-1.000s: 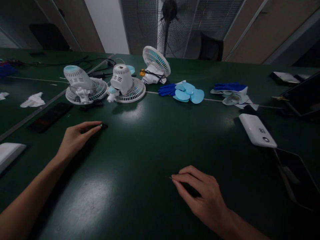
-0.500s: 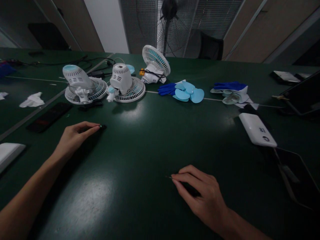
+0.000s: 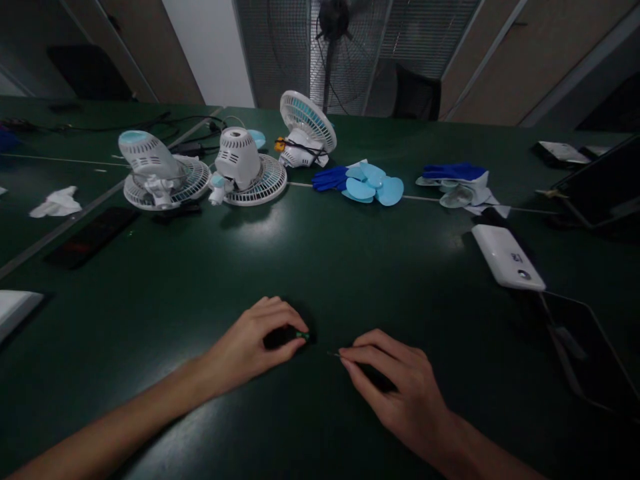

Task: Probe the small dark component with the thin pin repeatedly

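My left hand [image 3: 255, 343] lies low on the dark green table [image 3: 210, 280], fingers curled around a small dark object with a green tip [image 3: 301, 336]. My right hand [image 3: 400, 390] rests just to its right, fingers closed over a thin dark tool whose tip [image 3: 334, 354] pokes out toward the left hand. The two hands are almost touching at the table's near middle.
Three small white-and-blue desk fans [image 3: 155, 170] [image 3: 247, 170] [image 3: 305, 133] stand at the back. Loose blue fan blades [image 3: 373, 187] and blue gloves [image 3: 457, 175] lie right of them. A white power bank [image 3: 507, 257] and tablets [image 3: 590, 353] are at right, a black phone [image 3: 90, 237] at left.
My left hand has carried the small green-tipped object from the left part of the table toward me, to just beside my right hand. The right hand has stayed put.
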Available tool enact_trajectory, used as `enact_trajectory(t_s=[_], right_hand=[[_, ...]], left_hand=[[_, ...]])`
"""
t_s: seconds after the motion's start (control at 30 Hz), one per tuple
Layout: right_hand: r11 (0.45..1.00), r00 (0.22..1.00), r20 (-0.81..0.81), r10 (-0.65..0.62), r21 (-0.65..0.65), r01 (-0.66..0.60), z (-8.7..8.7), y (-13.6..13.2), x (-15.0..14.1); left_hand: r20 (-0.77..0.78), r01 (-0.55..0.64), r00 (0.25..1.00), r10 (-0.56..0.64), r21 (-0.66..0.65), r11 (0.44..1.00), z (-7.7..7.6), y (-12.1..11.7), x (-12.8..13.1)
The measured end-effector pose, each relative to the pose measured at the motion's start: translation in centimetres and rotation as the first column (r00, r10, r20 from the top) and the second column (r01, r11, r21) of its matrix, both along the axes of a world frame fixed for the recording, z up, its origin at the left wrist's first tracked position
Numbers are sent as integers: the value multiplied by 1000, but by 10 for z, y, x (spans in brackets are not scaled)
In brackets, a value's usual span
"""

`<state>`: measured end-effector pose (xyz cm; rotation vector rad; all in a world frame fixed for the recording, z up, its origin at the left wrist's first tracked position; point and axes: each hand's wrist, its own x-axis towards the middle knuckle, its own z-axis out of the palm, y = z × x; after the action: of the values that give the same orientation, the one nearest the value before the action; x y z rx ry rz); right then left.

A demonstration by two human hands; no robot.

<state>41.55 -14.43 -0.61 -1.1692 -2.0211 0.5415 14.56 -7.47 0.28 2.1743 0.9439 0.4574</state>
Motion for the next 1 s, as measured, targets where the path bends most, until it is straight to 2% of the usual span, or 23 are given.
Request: enact_trajectory(t_s=[0.1, 0.2, 0.63, 1.0], right_hand=[[1000, 1000, 23, 9, 16, -9, -2, -2, 3], [1000, 998, 65, 14, 19, -16, -3, -5, 8], [999, 989, 143, 36, 31, -41, -3, -6, 12], [997, 988, 152, 20, 75, -32, -6, -7, 8]], left_hand=[[28, 58, 998, -58, -2, 998, -3, -10, 22], [44, 82, 996, -81, -13, 997, -4, -14, 29], [42, 74, 996, -72, -37, 997, -5, -13, 25], [31, 119, 993, -118, -30, 992, -3, -12, 25]])
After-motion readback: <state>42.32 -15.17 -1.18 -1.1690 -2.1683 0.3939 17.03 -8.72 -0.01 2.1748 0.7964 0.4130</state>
